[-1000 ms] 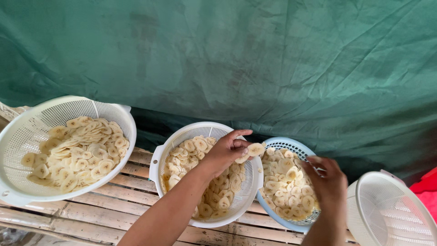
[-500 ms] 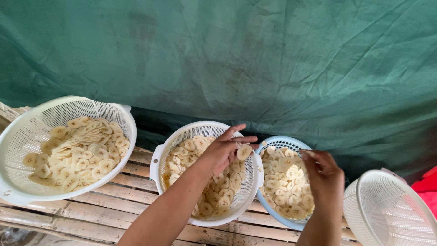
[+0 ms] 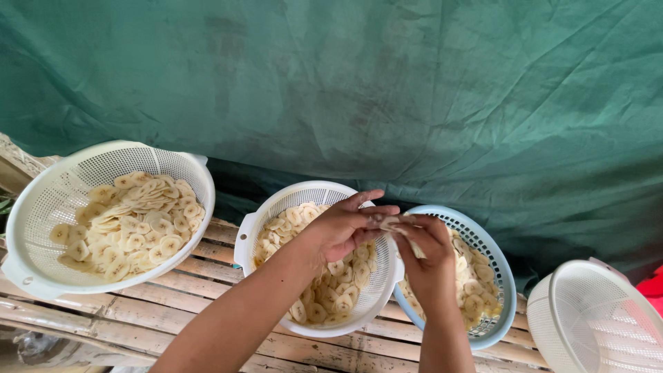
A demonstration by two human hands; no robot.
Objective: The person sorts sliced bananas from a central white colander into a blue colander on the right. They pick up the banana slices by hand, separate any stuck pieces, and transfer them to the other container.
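Pale banana slices (image 3: 391, 222) are being pinched between the left hand (image 3: 343, 231) and the right hand (image 3: 427, 250), which are meeting fingertip to fingertip above the gap between the white colander (image 3: 252, 231) and the blue colander (image 3: 498, 273). Slices are probably slippery, so one could be slipping free and dropping onto the bamboo table (image 3: 207, 297) below the hands.

Slice between both hands (image 3: 387, 231): mostly covered by fingers, shape unclear. Right-hand white colander (image 3: 594, 324) cut by frame edge. Red object (image 3: 652, 284) at right edge unidentifiable. Forearms cover part of the middle colander (image 3: 314, 197).
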